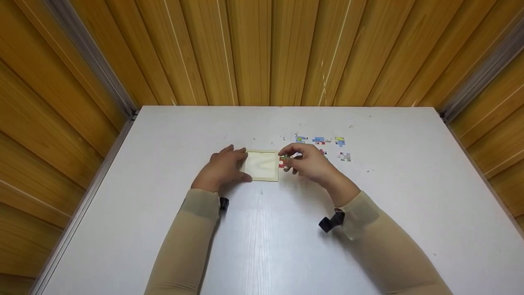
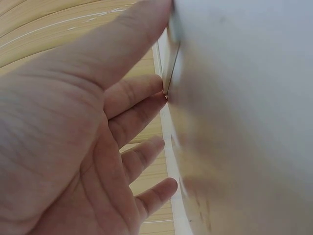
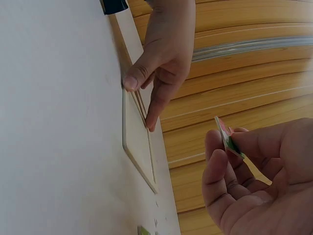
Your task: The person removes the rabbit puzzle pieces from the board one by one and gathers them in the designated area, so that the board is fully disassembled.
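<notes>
A square, pale wooden puzzle tray point(image 1: 262, 179) lies flat on the white table, its inside bare. My left hand point(image 1: 223, 166) holds the tray's left side, thumb on the near corner and fingertips at the far corner. In the left wrist view the ring and little fingers point(image 2: 159, 193) stretch out past the tray point(image 2: 171, 63). Just off the tray's right edge, my right hand point(image 1: 307, 162) pinches a jigsaw piece point(image 1: 282, 162) printed red, white and green. The right wrist view shows this piece point(image 3: 224, 132) tilted on edge between thumb and fingers, raised above the table.
Several loose jigsaw pieces lie behind and right of my right hand, among them a blue and red one point(image 1: 319, 140), a yellow and blue one point(image 1: 339, 141) and a greyish one point(image 1: 344, 156). Wood-patterned panels point(image 1: 254, 53) stand behind the table's far edge.
</notes>
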The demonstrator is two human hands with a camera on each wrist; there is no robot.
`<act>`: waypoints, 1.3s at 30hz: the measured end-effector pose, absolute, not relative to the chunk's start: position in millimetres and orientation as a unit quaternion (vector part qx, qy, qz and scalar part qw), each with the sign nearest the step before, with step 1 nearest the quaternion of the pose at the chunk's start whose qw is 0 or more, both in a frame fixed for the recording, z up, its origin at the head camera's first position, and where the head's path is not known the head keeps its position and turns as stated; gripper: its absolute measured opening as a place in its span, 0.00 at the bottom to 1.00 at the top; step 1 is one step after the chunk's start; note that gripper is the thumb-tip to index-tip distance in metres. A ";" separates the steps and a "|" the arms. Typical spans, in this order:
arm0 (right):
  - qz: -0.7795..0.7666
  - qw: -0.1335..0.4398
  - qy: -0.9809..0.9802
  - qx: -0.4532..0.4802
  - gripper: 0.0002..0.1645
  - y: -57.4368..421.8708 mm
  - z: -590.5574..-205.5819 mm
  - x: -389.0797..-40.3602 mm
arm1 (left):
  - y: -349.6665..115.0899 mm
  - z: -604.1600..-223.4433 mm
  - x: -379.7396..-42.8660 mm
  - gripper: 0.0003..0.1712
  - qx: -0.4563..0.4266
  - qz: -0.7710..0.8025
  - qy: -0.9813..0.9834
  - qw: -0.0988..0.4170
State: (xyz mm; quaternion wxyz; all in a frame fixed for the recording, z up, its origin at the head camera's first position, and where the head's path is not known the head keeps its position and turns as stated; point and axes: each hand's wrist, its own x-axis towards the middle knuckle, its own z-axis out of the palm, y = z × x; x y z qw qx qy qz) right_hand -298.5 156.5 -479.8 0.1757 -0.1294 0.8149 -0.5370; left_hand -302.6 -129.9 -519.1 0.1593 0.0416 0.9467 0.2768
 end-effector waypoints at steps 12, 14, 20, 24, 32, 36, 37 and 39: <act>-0.538 0.160 0.825 -0.067 0.23 224.0 -482.3 -304.9 | -131.9 -519.6 -301.0 0.53 0.050 0.275 0.948 0.150; -0.544 0.154 0.822 -0.067 0.24 232.2 -481.8 -304.7 | -131.9 -519.6 -301.5 0.52 0.053 0.274 0.948 0.152; -0.531 0.137 0.834 -0.067 0.23 258.6 -478.7 -302.6 | -129.1 -519.8 -302.6 0.52 0.052 0.281 0.945 0.158; -0.524 0.131 0.839 -0.062 0.26 276.6 -479.8 -300.3 | -128.5 -520.2 -303.3 0.52 0.053 0.281 0.945 0.160; -0.513 0.135 0.847 -0.036 0.28 306.1 -490.1 -304.1 | -128.0 -520.2 -304.1 0.53 0.056 0.279 0.946 0.158; -0.486 0.146 0.861 -0.022 0.24 315.7 -498.9 -309.7 | -127.4 -520.9 -302.9 0.52 0.057 0.271 0.949 0.152; -0.477 0.148 0.866 -0.019 0.23 317.4 -500.9 -310.8 | -127.2 -521.1 -302.5 0.53 0.056 0.271 0.949 0.151; -0.464 0.153 0.872 -0.013 0.22 320.2 -504.7 -312.2 | -127.1 -521.4 -301.5 0.53 0.053 0.275 0.948 0.151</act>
